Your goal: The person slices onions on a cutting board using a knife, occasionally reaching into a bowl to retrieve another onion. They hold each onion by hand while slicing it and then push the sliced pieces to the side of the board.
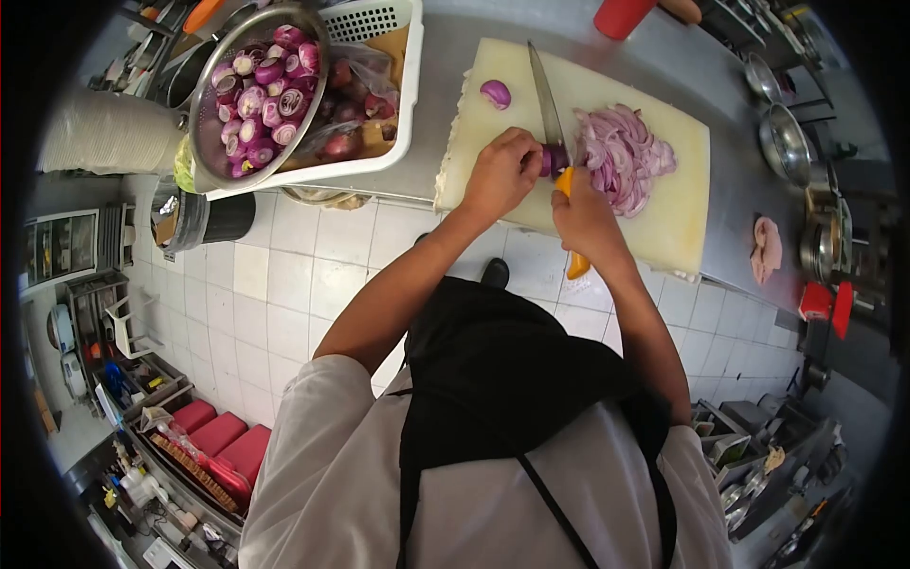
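On the white cutting board (493, 71), my left hand (502, 175) presses its closed fingers on a purple onion piece (551, 160). The yellow handle (577, 265) of a long knife (546, 95) is gripped in my right hand (585, 220). Its blade lies against the right side of the onion piece and points toward the far edge of the board. Right of the blade is a pile of sliced onion (627, 159). Another purple onion piece (495, 94) sits near the board's upper left.
A metal colander (201, 142) of peeled onions rests over a white basket (409, 104) holding bagged red onions. A red container (623, 17) stands behind the board. On the right are a pink cloth (765, 249) and metal bowls (785, 142).
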The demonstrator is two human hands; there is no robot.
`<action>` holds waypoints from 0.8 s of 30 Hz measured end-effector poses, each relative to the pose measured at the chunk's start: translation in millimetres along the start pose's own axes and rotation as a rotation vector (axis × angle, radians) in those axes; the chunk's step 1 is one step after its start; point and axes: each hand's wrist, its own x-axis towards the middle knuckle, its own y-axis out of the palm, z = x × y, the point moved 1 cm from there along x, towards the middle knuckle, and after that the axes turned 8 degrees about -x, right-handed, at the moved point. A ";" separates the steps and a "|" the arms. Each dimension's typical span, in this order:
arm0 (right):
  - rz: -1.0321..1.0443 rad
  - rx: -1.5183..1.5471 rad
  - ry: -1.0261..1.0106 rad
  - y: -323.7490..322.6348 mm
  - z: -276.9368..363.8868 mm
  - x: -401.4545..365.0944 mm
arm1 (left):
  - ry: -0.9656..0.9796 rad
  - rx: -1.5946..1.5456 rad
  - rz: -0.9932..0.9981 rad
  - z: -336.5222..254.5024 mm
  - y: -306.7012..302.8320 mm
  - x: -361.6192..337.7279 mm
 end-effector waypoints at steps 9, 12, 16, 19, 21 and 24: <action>-0.126 -0.118 -0.053 16.5 11.6 -9.1 | 0.001 -0.024 0.001 1.1 0.6 -0.2; -0.054 -0.067 -0.058 19.6 -3.0 4.4 | 0.018 0.003 -0.002 3.0 1.3 -0.3; 0.067 -0.045 0.033 -17.9 12.1 -3.3 | 0.020 0.022 0.003 0.9 -0.8 0.6; 0.187 0.050 0.133 -48.6 43.8 -28.4 | 0.008 -0.012 0.007 0.8 2.1 -0.4; 0.172 0.063 0.142 -47.1 45.2 -32.1 | 0.018 -0.016 -0.002 0.7 1.3 -0.3; 0.133 0.047 0.122 -32.4 39.3 -29.4 | 0.028 -0.007 0.000 -0.8 0.6 -1.1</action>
